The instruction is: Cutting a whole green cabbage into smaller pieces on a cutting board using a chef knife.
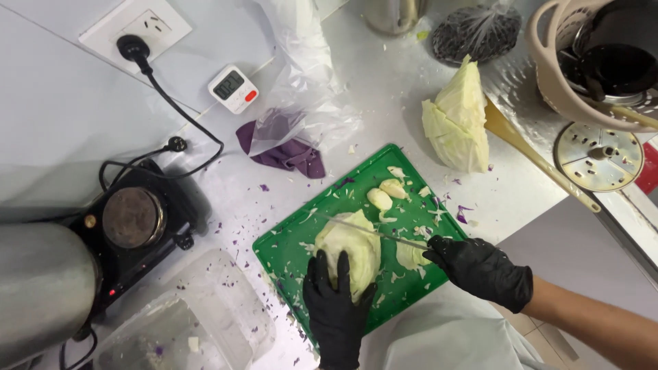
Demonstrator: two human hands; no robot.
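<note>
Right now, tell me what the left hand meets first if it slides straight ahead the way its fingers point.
The left hand already rests on the cabbage piece; beyond it, probably the knife blade.

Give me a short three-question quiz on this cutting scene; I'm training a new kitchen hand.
1. True or false: the knife is in the right hand.
2. What does the left hand press on? A) cabbage piece B) timer C) hotplate
3. What colour is the board?

Key: 1. True. 2. A, the cabbage piece. 3. Green.
</note>
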